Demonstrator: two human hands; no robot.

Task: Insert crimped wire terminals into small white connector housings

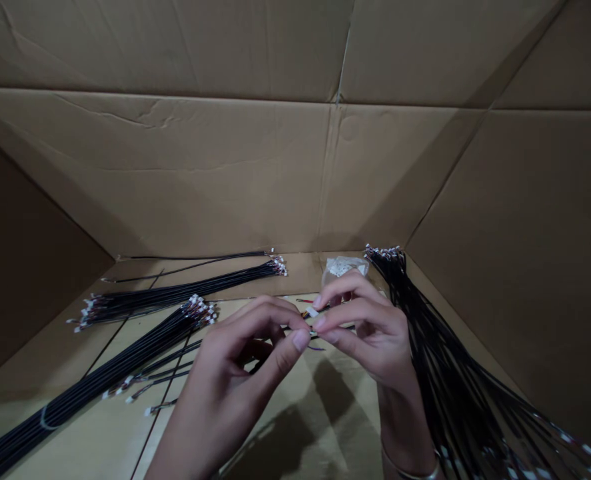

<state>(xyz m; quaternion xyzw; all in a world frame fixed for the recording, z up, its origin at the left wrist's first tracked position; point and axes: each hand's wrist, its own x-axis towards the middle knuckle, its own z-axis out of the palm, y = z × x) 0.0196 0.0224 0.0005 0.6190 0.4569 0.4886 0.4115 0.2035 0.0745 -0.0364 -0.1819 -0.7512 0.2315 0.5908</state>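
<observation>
My left hand (252,363) and my right hand (370,330) meet at mid-view, raised over the table, fingertips nearly touching. The thumb and forefinger of my left hand pinch a thin wire end, mostly hidden by the fingers. My right hand is closed on a small white connector (312,311) with yellow and red wires at its side. A loose purple wire (316,348) sticks out below the fingertips. Stretches of black cable (192,347) run behind my left hand, and I cannot tell which of them joins the held wires.
Bundles of black cables with white connectors lie at the back left (190,287), front left (105,367) and right (440,353). Behind my right hand sits a clear plastic bag (345,265) of small white parts. Cardboard walls (225,180) enclose the table (100,440) at the back and sides.
</observation>
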